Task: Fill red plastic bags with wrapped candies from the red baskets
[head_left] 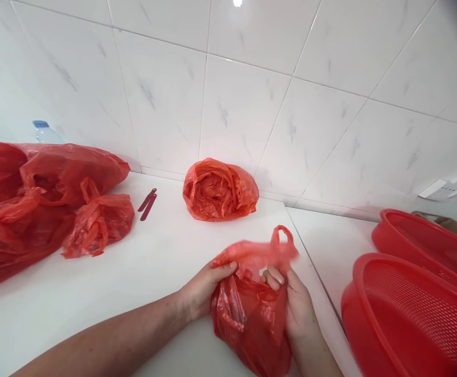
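Note:
Between my hands hangs a red plastic bag [252, 319], its handle loop sticking up on the right. My left hand [208, 288] grips the bag's left side near the top, with the thumb lying over the front. On the other side my right hand [294, 298] holds the bag's upper edge, its fingers curled in at the opening. The bag looks filled toward the bottom, but its contents are hidden by the red plastic. Behind it, against the wall, rests a rolled-open red plastic bag [220, 191].
Several red plastic bags [51, 209] pile up at the left, with a clear bottle [43, 132] behind. Two dark red strips [148, 204] lie on the white table [165, 251]. Red plastic baskets [404, 314] stand at the right. A tiled wall [247, 104] bounds the back.

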`<action>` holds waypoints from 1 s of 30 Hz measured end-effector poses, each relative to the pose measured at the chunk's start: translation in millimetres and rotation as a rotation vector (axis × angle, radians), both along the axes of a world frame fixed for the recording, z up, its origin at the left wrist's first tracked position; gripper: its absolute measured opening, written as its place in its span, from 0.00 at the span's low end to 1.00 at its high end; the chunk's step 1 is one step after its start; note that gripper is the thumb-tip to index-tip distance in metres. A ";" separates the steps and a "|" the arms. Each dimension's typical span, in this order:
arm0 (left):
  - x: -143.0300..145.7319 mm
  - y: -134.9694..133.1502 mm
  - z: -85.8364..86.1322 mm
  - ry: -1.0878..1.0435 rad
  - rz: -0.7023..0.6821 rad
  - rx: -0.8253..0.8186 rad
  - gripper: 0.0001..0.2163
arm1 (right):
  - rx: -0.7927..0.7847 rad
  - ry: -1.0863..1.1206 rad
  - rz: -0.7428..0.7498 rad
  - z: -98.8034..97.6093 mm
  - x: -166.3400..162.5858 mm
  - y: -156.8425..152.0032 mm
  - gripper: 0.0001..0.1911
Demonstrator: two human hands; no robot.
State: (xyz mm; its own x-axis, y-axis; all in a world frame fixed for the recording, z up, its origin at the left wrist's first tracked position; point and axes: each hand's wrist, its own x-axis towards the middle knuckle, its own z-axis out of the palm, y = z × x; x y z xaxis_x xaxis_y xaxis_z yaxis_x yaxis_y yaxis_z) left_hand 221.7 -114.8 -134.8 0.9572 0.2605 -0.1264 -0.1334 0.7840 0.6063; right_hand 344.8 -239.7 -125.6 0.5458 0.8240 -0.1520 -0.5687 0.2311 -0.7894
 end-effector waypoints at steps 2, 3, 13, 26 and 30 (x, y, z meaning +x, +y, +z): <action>0.6 0.9 -0.2 0.076 0.003 -0.079 0.15 | 0.051 0.200 0.033 -1.2 5.7 1.0 0.20; 0.9 1.4 -0.5 0.119 0.013 -0.107 0.16 | 0.077 0.274 0.059 -1.2 7.4 1.0 0.20; 2.7 3.2 -5.5 0.173 0.066 -0.136 0.13 | -0.001 -0.052 0.053 0.3 -7.1 4.0 0.17; 2.4 -19.9 5.9 0.202 -0.005 0.358 0.10 | -0.329 -0.267 0.096 8.1 -20.0 3.0 0.22; -3.5 -22.9 3.2 0.052 0.045 0.547 0.28 | -0.368 -0.242 -0.010 5.2 -18.6 8.2 0.20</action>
